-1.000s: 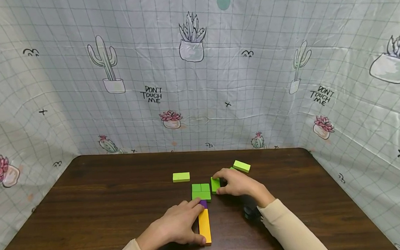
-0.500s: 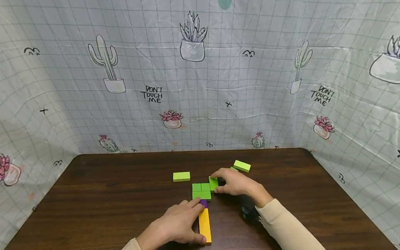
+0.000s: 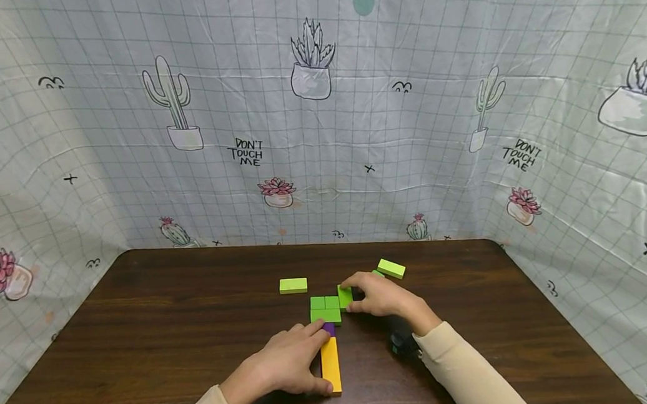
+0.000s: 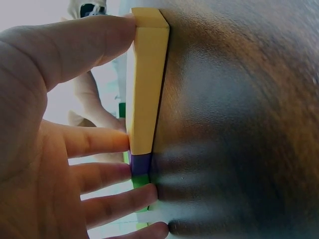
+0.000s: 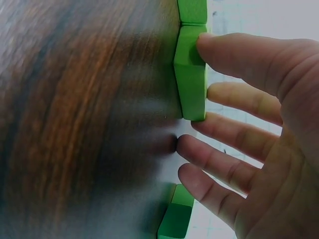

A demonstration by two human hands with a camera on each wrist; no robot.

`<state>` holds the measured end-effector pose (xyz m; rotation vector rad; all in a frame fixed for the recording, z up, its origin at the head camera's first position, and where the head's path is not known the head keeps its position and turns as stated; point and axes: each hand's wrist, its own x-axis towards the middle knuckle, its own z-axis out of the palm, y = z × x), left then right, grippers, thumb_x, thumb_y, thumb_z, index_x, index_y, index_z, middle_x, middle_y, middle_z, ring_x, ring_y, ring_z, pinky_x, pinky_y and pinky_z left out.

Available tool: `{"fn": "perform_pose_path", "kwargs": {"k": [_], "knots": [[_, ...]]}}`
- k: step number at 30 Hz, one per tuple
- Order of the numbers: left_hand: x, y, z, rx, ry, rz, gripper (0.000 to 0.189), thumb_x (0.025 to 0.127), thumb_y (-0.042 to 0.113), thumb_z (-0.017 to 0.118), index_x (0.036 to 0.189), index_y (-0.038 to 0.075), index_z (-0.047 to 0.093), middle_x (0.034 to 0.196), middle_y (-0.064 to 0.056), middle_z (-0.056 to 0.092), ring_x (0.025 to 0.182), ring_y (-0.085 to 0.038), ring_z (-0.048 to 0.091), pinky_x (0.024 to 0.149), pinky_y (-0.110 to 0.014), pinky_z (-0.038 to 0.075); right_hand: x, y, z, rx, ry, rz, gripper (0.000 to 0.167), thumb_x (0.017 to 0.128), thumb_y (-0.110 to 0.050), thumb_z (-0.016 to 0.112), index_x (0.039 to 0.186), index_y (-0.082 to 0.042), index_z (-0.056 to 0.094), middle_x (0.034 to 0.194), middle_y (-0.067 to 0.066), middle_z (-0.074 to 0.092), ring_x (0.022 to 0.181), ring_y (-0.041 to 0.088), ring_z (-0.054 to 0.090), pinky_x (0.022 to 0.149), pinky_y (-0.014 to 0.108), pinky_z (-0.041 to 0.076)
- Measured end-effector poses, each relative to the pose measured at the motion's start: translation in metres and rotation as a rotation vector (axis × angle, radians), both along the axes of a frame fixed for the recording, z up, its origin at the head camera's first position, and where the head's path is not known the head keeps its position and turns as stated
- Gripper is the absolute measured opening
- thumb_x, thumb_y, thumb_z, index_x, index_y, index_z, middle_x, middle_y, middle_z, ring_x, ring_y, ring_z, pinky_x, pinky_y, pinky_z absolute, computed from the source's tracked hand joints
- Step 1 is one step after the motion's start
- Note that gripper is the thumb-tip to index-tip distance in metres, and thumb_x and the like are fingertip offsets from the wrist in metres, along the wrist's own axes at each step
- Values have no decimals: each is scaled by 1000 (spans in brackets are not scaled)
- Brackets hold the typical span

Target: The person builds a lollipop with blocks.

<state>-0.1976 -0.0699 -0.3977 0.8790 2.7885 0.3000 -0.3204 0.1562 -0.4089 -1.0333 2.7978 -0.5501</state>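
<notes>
"What does the right hand (image 3: 383, 293) have?"
"A green block (image 3: 345, 298), pinched lengthwise: thumb at the near end, fingertips at the far end. It lies flat, left of the palm."
"Touching anything else?"
"Its left side meets a cluster of green blocks (image 3: 326, 315), two small tops behind a wider one."
"And the left hand (image 3: 292, 360)?"
"Spread, fingers fairly straight, not wrapped round anything. The thumb touches the near end of the yellow block (image 3: 331, 367), which lies along the hand's right side; the index fingertip reaches its far end, by the purple block (image 3: 329, 330)."
"So purple sits between yellow and the cluster?"
"Yes, in line."
"Farther out?"
"A lime block (image 3: 293, 285) behind the cluster to the left, a tilted pale-green block (image 3: 391, 268) beyond the right hand, all on the dark wooden table (image 3: 141, 340)."
</notes>
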Motion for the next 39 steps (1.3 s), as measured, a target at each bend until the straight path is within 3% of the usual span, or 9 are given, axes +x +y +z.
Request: {"fn": "perform_pose_path", "kwargs": {"k": [28, 39], "knots": [[0, 0, 0, 19, -17, 6, 83, 73, 61, 72, 139, 17, 49, 148, -7, 39, 124, -27, 47, 95, -48, 44, 1, 0, 0, -8, 11, 19, 43, 88, -25, 71, 125, -7, 61, 125, 7, 60, 114, 22, 55, 95, 40, 45], [-1, -2, 2, 31, -10, -8, 74, 78, 56, 70, 137, 17, 51, 148, -7, 39, 126, -27, 46, 95, -48, 44, 1, 0, 0, 6, 7, 13, 44, 88, -26, 70, 127, -7, 61, 126, 8, 59, 115, 23, 55, 96, 41, 44]]}}
